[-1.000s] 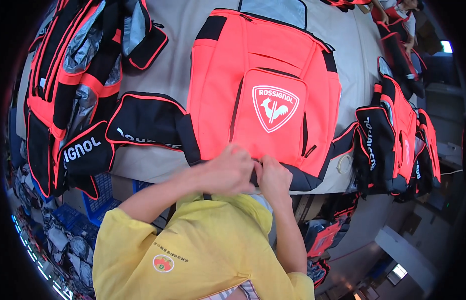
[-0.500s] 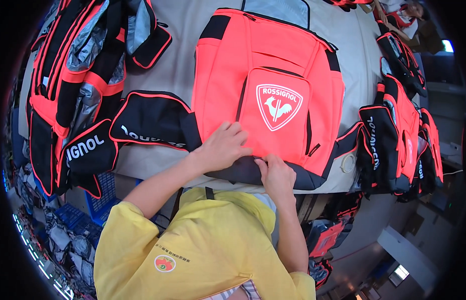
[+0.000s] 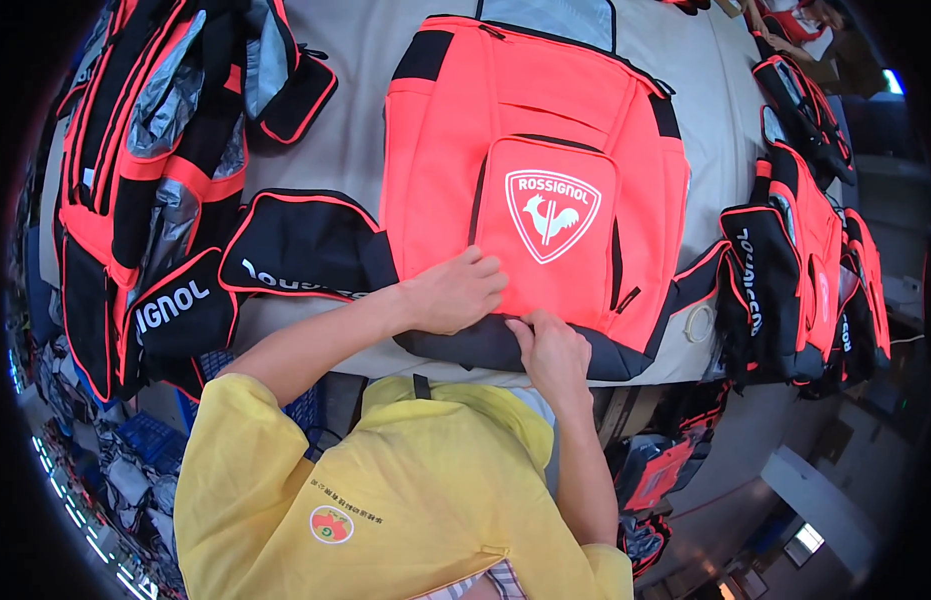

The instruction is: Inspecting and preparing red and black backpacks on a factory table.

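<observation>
On orange backpack [image 3: 530, 190]: flat left grip [image 3: 455, 295].

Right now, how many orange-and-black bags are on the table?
3 at least: the centre bag under both hands, the left bag lying opened, the right-edge bags overlapping, so more may be hidden.

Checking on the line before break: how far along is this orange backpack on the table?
The orange backpack lies flat, front up, on the grey table, looking fully assembled. Both hands press at its black bottom edge: left hand flat on the fabric, right hand pinching the seam. What they are fixing is hidden. More bags lie at both sides, state unclear.
</observation>
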{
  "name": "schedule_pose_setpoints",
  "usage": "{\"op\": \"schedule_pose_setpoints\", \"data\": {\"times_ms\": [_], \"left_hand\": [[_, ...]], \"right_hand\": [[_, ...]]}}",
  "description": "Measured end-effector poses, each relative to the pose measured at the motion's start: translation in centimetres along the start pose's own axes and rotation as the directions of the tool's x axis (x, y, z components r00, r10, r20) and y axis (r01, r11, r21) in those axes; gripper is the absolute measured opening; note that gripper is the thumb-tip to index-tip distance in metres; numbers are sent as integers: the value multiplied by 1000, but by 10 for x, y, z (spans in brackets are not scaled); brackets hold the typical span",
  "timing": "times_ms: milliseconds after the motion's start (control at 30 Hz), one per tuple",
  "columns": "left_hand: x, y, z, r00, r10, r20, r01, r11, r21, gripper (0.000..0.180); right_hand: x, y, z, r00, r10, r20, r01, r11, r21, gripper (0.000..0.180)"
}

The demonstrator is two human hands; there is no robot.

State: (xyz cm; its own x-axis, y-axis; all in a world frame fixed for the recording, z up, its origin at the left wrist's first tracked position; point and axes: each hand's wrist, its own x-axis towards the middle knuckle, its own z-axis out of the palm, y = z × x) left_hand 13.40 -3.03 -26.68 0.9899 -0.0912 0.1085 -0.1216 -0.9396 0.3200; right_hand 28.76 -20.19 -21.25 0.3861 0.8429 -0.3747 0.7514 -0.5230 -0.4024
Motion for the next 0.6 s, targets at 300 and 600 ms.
{"op": "schedule_pose_setpoints", "data": {"times_ms": [300, 600], "left_hand": [[-4, -5, 4, 998, -57, -27, 53, 990, -131, 14], [1, 0, 4, 994, -107, -27, 101, 978, -185, 12]], "right_hand": [[7, -4, 0, 996, -64, 67, 68, 996, -59, 31], [6, -7, -2, 994, -43, 102, 50, 996, -69, 31]]}}
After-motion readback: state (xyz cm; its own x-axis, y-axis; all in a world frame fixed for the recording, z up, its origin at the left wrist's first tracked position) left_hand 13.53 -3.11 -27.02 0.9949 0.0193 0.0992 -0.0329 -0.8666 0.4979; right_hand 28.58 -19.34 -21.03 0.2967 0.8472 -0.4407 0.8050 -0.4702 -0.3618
